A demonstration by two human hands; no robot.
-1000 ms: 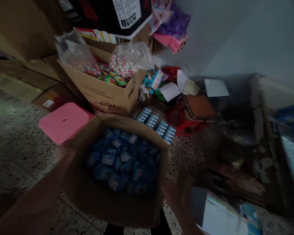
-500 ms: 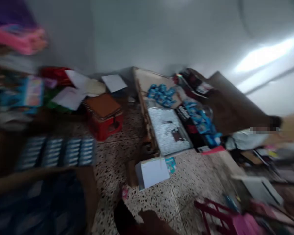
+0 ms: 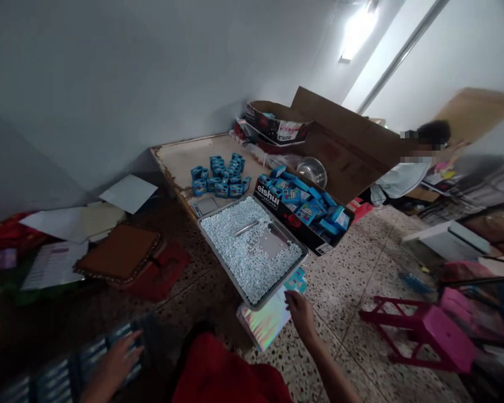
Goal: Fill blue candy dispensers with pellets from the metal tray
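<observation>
My left hand [image 3: 116,359], fingers spread and blurred, is over several rows of small pale-and-blue packs [image 3: 90,358] at the lower left. It shows no clear grip on them. My right hand [image 3: 300,314] hangs with loosely bent fingers beside the near corner of a metal tray [image 3: 303,256]. Nothing shows in its fingers. Small pale blue-white beads or pellets [image 3: 235,246] fill most of the tray, and a metal tweezer-like tool [image 3: 246,228] lies on them. A shiny rainbow-sheened box [image 3: 266,326] stands below the tray, close to my right fingertips.
Small blue packs [image 3: 224,180] sit on a worn board [image 3: 180,151]; more fill a black carton [image 3: 294,226]. A metal bowl [image 3: 312,172] stands behind. Left is a brown-topped red stool [image 3: 121,252]; right, a pink stool [image 3: 441,336]. A person [image 3: 407,173] sits farther back.
The blurred view has steadied and shifted, bringing the tray nearer the middle. Both my hands now show clearly, the left over the pack rows and the right beside the tray.
</observation>
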